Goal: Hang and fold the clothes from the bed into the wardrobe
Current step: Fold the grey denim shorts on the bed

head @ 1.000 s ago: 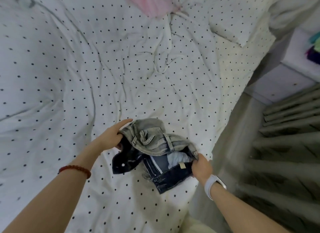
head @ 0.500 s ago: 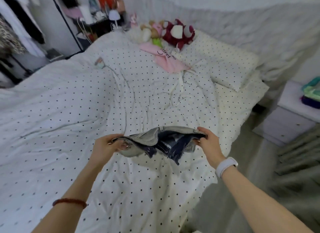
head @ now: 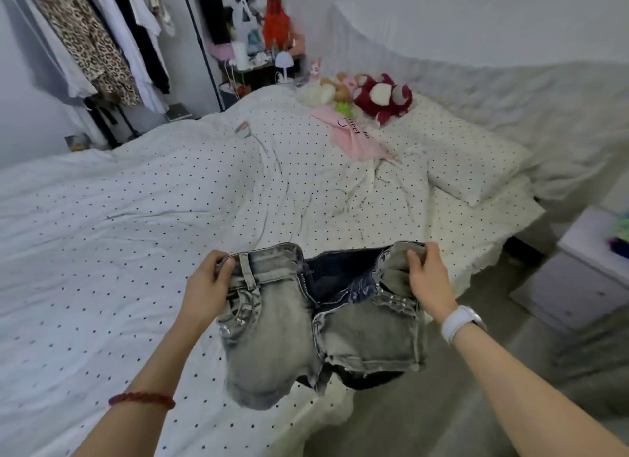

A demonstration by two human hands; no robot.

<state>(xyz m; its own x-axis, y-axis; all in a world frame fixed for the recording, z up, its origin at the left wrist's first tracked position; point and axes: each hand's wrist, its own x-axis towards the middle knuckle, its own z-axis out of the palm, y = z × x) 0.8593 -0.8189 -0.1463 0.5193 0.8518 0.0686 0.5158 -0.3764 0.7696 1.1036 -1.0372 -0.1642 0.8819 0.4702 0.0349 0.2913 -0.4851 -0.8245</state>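
A pair of denim shorts (head: 316, 324) hangs in the foreground above the near edge of the bed (head: 136, 238), held at the waistband between the left hand (head: 207, 286) on one side and the right hand (head: 430, 279) on the other. Behind them on the bed lies a garment (head: 354, 138), with soft toys (head: 367, 94) grouped just beyond it at the head end and a pillow (head: 473, 157) to its right. A clothes rack (head: 102, 41) stands past the bed's far left side, a cluttered surface (head: 262, 67) beside it. A bedside cabinet (head: 578, 279) sits on the floor at right.
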